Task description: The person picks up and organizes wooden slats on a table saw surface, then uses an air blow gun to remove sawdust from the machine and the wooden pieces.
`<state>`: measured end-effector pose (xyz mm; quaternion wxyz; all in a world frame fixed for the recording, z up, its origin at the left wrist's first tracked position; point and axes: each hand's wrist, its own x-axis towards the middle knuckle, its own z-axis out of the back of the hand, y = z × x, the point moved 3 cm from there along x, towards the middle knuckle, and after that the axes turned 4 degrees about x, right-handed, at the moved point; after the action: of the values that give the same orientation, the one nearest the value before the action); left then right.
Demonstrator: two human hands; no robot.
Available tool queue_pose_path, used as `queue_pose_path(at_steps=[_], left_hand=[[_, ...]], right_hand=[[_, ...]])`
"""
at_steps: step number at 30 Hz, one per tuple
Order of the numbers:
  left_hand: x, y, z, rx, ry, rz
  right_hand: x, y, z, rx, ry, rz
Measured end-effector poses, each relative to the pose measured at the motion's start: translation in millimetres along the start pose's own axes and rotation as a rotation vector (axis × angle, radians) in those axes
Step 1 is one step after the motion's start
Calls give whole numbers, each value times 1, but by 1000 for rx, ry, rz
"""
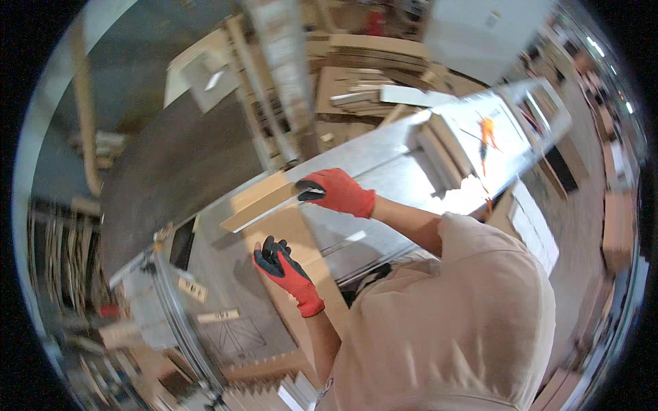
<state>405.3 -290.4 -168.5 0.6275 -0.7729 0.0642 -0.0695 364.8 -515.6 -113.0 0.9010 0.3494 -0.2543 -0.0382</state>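
Observation:
Both my hands wear red gloves with black fingertips. My right hand is closed on the end of a thin stack of flat brown cardboard strips, held just above a metal table. Lower and to the left, my left hand has its fingers curled over the left edge of a flat cardboard sheet lying on the table. The two hands are about a hand's width apart. My beige sleeve and torso fill the lower right.
An orange-handled tool and a pile of cardboard pieces lie farther along the table. Stacks of flat cardboard stand behind it. A dark sloping surface lies to the left, and cardboard bundles sit below.

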Motion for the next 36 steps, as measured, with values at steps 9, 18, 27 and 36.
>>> queue_pose_path(at_steps=[9,18,27,36], left_hand=[[-76,36,-138,76,793,260],[-130,54,-273,64,1186,611],[-138,126,-351,-35,1301,842],[-157,174,-396,-62,1018,923]], right_hand=[[-236,-11,158,-488,-808,-524],[-272,-56,164,-614,-955,-650],[-284,-68,165,-720,-920,-743],[-285,-56,174,-765,-878,-864]])
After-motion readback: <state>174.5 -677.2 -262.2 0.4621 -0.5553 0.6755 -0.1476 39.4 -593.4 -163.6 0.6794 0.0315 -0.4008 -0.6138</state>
